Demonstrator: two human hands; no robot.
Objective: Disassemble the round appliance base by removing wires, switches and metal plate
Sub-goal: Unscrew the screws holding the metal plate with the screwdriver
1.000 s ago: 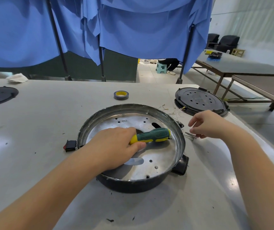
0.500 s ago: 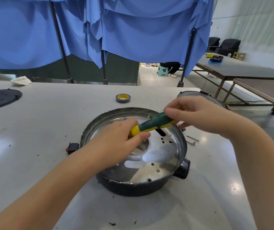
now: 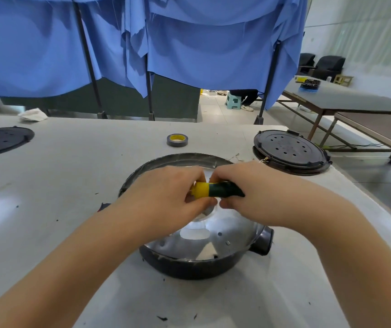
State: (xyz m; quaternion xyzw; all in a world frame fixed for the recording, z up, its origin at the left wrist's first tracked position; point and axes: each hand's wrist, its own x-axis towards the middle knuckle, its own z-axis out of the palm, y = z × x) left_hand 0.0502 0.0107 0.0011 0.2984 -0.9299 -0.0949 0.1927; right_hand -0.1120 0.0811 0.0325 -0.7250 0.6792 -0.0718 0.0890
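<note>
Screwdriver (image 3: 215,190) handle apparently bears no label

A second ago the right hand (image 3: 248,192) is out by the right edge of the table (image 3: 71,174), at the loose screws, apart from the round base (image 3: 196,261). Half a second ago it reaches the green end of the screwdriver (image 3: 215,190) with its fingertips. Now it wraps round the green handle, its fingers meeting those of the left hand (image 3: 166,197), which moves from holding the tool alone, low over the metal plate (image 3: 213,245), to gripping the yellow end. The screwdriver lies higher above the plate, roughly level.
</note>
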